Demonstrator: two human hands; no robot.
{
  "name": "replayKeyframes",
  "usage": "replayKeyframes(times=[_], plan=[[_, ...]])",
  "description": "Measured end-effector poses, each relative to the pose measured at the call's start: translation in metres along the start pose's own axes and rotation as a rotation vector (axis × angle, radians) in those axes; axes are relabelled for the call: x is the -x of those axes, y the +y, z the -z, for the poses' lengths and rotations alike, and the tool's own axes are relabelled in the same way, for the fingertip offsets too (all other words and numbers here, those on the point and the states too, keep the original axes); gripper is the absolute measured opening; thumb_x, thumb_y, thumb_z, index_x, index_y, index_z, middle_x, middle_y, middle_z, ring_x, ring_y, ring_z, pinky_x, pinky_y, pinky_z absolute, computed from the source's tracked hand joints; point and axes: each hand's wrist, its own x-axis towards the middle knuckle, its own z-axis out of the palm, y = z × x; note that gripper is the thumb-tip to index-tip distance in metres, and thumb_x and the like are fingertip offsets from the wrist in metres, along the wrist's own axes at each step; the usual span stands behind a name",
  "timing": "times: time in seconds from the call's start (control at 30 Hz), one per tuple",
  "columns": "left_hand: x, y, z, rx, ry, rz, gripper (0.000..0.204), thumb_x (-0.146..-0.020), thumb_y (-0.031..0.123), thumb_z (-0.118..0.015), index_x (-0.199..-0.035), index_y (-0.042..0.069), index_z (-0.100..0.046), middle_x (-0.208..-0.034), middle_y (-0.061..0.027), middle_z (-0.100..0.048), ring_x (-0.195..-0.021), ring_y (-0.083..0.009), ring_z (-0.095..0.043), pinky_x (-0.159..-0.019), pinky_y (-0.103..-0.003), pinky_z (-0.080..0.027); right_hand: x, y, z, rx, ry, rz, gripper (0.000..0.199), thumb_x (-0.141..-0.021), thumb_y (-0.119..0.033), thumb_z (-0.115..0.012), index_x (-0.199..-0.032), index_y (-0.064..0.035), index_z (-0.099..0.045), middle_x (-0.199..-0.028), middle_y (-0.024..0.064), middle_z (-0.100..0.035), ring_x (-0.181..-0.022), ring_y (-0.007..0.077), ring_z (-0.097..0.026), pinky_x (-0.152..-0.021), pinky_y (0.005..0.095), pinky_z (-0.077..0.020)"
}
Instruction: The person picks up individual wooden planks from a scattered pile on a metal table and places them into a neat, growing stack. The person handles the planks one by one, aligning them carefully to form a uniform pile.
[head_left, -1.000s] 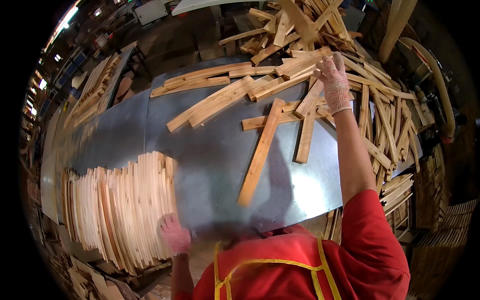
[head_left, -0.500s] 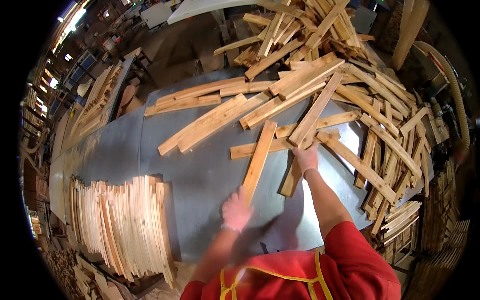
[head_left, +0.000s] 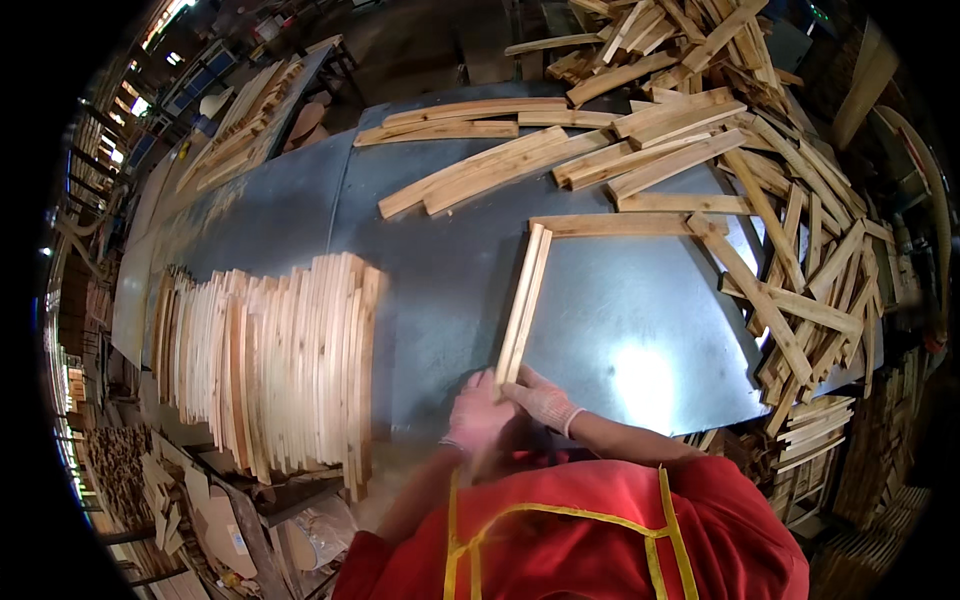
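Two narrow wooden slats [head_left: 527,300] stand on edge, side by side, pointing away from me over the grey metal tabletop [head_left: 440,330]. My left hand [head_left: 480,412] is closed round their near ends. From the other side my right hand [head_left: 545,398] grips the same ends, thumb and fingers against the wood. Both hands appear to wear thin pale gloves, and they meet close to my red apron. Just beyond the far tips of the held pair lies a single flat slat [head_left: 620,225]. Where exactly the left fingers sit is partly hidden and blurred.
On the left, a tight row of slats [head_left: 270,360] stands on edge. Loose slats [head_left: 490,170] lie across the table's far side. A tangled heap of slats [head_left: 800,290] covers the right edge, and another pile [head_left: 690,45] rises at the back.
The left hand held one slat while the right was on slats farther forward. Now both hands are together near my body on two slats set edgewise. My view has shifted, too.
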Motion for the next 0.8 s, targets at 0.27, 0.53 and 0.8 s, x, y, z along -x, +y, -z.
replayKeyframes(times=[0.27, 0.53, 0.8], plan=[[0.042, -0.056, 0.012, 0.077, 0.244, 0.137, 0.043, -0.077, 0.027, -0.078, -0.116, 0.010, -0.071, -0.114, -0.0166, -0.070, -0.109, -0.0380, -0.068, -0.095, -0.047, -0.056, -0.001, 0.020, 0.017, 0.210, 0.077, 0.161, 0.066, -0.103, -0.025, -0.069, -0.157, 0.0027, -0.045, -0.140, 0.0186, -0.066, -0.126, 0.0265, -0.063, -0.110, 0.0353, -0.0475], [0.086, -0.155, 0.095, -0.671, 0.265, 0.472, 0.079, -0.086, 0.043, -0.077, -0.151, 0.006, -0.052, -0.158, -0.0135, -0.048, -0.150, -0.0276, -0.040, -0.123, -0.045, -0.034, 0.078, 0.010, 0.206, 0.547, 0.953, 0.231, 0.076, -0.095, -0.052, -0.066, -0.151, -0.0016, -0.053, -0.141, 0.0267, -0.064, -0.132, 0.0392, -0.061, -0.114, 0.0430, -0.0464], [0.000, -0.062, 0.023, -0.554, 0.111, -0.005, 0.094, -0.085, 0.047, -0.077, -0.162, 0.009, -0.042, -0.170, -0.0165, -0.034, -0.156, -0.0363, -0.031, -0.128, -0.052, -0.021, 0.152, -0.041, 0.341, 1.313, 1.194, -0.117, 0.087, -0.080, -0.039, -0.084, -0.155, -0.0130, -0.048, -0.144, 0.0139, -0.055, -0.137, 0.0336, -0.050, -0.115, 0.0481, -0.0401]])
